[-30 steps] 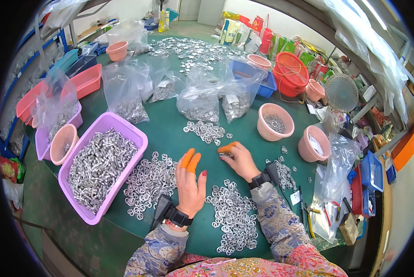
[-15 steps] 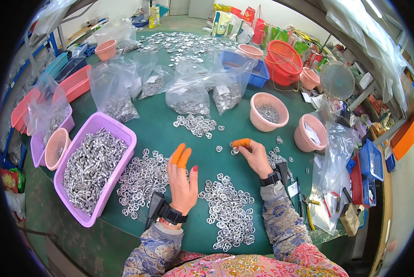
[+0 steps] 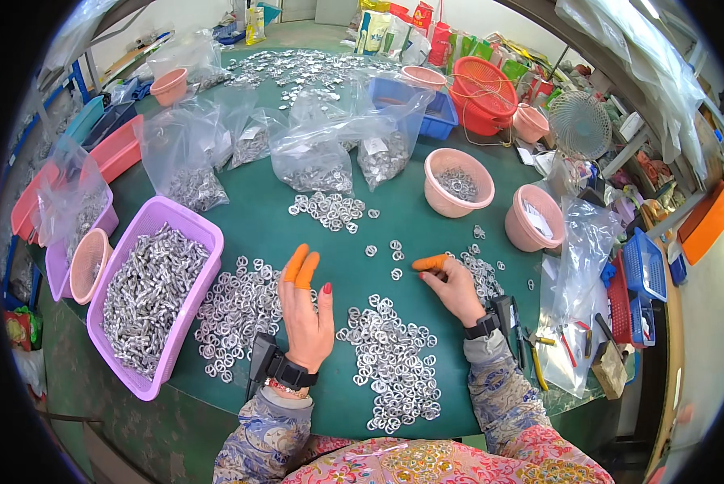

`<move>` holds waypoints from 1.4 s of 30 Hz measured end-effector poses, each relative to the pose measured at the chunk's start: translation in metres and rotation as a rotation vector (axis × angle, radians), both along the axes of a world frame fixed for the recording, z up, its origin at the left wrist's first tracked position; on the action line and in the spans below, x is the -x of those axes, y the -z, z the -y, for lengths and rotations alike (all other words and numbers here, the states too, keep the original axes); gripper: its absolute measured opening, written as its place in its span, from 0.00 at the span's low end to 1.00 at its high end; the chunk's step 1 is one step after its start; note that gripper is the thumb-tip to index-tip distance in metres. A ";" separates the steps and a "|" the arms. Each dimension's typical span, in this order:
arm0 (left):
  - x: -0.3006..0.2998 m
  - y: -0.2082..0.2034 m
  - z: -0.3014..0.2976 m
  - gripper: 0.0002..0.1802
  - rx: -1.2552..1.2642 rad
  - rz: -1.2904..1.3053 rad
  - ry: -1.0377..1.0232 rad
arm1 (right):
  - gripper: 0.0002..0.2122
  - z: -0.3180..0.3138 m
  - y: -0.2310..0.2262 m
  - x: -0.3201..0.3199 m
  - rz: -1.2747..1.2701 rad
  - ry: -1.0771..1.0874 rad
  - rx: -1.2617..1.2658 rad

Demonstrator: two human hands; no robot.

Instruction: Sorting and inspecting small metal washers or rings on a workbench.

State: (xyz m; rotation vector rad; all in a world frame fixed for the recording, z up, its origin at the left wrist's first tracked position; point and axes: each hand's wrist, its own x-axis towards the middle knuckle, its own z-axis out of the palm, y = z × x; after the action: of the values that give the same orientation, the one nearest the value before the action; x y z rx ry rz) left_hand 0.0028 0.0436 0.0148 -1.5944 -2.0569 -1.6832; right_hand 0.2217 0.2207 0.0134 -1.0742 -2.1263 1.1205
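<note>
My left hand (image 3: pixel 305 315) is open, its fingers stretched out beside the left pile of silvery metal rings (image 3: pixel 237 315). Two of its fingers wear orange finger cots. My right hand (image 3: pixel 455 292) has an orange cot on the index finger; finger and thumb point left, slightly apart, with nothing visible between them. Just left of its fingertips lie a few loose rings (image 3: pixel 396 274), apart from a single ring (image 3: pixel 371 251). A larger ring pile (image 3: pixel 390 363) spreads between my forearms. Beyond my hands sits a smaller ring cluster (image 3: pixel 330 211).
A purple basket (image 3: pixel 217 242) of small metal parts stands left. Pink tubs (image 3: pixel 459 208) are at right, near pliers (image 3: pixel 537 363) and a clear plastic sheet (image 3: pixel 572 298). Filled plastic bags (image 3: pixel 313 165) line the back, with a blue bin (image 3: pixel 439 125) behind. More rings (image 3: pixel 483 274) lie beyond my right wrist.
My right hand has drawn back to the right from the loose rings, which now lie free on the green table. My left hand stays outstretched. The whole view has shifted slightly.
</note>
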 end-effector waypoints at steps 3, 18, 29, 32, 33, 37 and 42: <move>0.000 0.000 0.000 0.25 0.006 -0.002 -0.001 | 0.11 0.009 0.000 0.014 0.136 -0.042 -0.399; 0.000 -0.002 0.001 0.26 0.004 -0.005 -0.005 | 0.18 0.013 -0.004 0.031 0.194 -0.126 -0.474; 0.007 0.004 0.012 0.30 -0.239 0.022 -0.093 | 0.14 0.017 -0.068 0.126 -0.233 -0.497 0.204; 0.005 0.000 0.010 0.28 -0.231 -0.048 -0.097 | 0.12 -0.016 -0.055 0.094 -0.126 -0.241 -0.074; 0.004 0.001 0.010 0.28 -0.225 -0.031 -0.077 | 0.12 -0.019 -0.054 0.082 0.018 -0.154 -0.136; 0.000 0.001 0.006 0.28 -0.200 -0.007 -0.012 | 0.13 -0.015 -0.015 0.051 0.249 0.012 -0.389; 0.000 0.000 0.006 0.28 -0.149 -0.014 -0.007 | 0.13 -0.008 0.004 0.044 0.197 -0.022 -0.396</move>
State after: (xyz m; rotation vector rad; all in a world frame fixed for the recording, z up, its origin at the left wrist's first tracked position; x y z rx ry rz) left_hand 0.0030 0.0374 0.0145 -1.5473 -1.8787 -1.7710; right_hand 0.1776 0.2287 0.0095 -1.0050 -2.3850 0.5807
